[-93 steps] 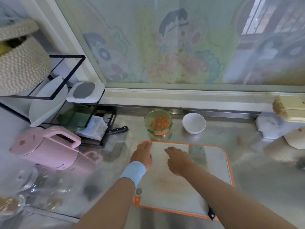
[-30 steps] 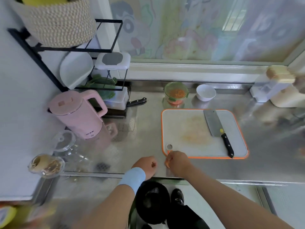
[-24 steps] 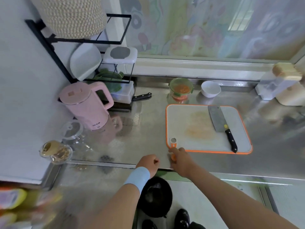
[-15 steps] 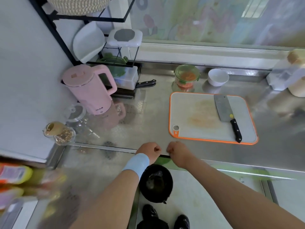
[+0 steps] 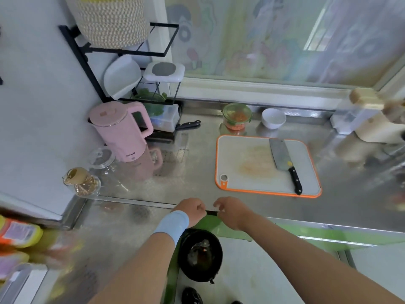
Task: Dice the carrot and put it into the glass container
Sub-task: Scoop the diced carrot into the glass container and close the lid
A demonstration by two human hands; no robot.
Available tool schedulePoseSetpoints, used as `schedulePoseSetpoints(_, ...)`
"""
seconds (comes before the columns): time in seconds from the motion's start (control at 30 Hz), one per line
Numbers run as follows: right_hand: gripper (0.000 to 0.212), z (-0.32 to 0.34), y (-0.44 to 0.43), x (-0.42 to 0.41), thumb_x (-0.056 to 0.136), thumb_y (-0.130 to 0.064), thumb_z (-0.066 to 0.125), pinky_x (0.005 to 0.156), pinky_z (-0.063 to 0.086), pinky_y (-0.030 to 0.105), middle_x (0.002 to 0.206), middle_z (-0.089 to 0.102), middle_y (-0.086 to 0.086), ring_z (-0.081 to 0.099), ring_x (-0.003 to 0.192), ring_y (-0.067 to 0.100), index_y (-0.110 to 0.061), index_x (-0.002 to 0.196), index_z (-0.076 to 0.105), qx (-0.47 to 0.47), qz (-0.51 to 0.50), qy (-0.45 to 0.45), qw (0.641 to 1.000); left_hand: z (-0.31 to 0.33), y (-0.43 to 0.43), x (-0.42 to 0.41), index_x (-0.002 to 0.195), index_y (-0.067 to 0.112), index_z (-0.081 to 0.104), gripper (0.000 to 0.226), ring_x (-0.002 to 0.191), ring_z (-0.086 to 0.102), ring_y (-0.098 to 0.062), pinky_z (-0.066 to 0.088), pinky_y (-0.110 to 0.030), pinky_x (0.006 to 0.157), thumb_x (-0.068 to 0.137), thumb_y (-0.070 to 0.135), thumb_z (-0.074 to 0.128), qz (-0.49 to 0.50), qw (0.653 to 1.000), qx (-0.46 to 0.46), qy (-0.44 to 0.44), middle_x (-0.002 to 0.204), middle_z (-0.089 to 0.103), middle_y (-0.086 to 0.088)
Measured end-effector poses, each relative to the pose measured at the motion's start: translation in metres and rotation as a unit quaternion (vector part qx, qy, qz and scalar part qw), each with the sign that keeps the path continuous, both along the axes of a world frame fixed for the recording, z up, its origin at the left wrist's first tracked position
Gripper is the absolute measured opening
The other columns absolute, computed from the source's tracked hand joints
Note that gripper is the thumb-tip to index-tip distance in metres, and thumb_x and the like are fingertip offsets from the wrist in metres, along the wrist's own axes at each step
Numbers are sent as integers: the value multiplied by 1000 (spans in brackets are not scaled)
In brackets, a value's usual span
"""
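Note:
The round glass container holds diced carrot and stands at the back of the steel counter. In front of it lies the orange-rimmed cutting board, stained orange, with a cleaver resting on it. No carrot pieces show on the board. Both hands are at the counter's front edge, above a black bin on the floor. My left hand, with a blue wristband, is curled into a fist. My right hand has loosely bent fingers, and nothing shows between them.
A white bowl sits right of the container. At the left are a pink kettle, a glass lid, a small jar and a black dish rack with a knife beside it. White appliances stand at the far right.
My hands left the board and came back to the counter's front edge. The right hand held a small orange piece there a second ago; it is no longer visible.

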State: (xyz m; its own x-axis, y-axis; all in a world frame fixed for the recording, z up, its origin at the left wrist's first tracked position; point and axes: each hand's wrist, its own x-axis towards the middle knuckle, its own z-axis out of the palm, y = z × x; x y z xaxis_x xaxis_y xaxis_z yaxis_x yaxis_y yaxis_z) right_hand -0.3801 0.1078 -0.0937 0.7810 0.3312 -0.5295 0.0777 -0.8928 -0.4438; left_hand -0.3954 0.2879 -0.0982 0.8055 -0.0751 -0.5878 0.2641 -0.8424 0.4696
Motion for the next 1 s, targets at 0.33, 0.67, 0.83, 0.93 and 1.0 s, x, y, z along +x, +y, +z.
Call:
schedulePoseSetpoints(0.33,35,81,-58,66,97,-23,49,100,45,31,130,60,0,55,120,21,-27,131,59,-16,-133,-118,984,77,-34,91,96,23,62,21,94,59,-21,48,-31,83,94,31,42,-33,994,-11,-99,107,64,0)
schedulePoseSetpoints(0.67,46,34,-181,98,97,-23,50,106,43,37,142,50,4,51,128,25,-23,143,48,-101,-204,-74,971,48,-147,146,125,29,57,36,115,55,-15,44,-30,99,90,28,50,-112,988,-34,-98,127,57,7)
schedulePoseSetpoints(0.83,37,-1,-223,126,99,-32,48,94,44,40,132,42,10,49,123,31,-14,131,43,-150,-226,-20,962,24,-200,183,130,29,54,42,119,52,-17,45,-32,97,89,30,51,-113,991,-18,-72,134,52,7)
schedulePoseSetpoints(0.93,33,-24,-239,143,98,-30,49,93,45,41,129,42,9,50,121,31,-15,128,44,-137,-214,-10,967,11,-225,209,134,28,52,43,125,47,-19,41,-36,103,90,27,48,-126,990,5,-62,138,49,4)
schedulePoseSetpoints(1.0,27,-32,-244,156,97,-18,48,89,46,41,126,42,8,51,116,31,-14,124,46,-123,-195,-17,973,5,-239,225,135,26,50,44,129,42,-21,39,-38,105,92,26,48,-129,989,16,-63,139,47,0)
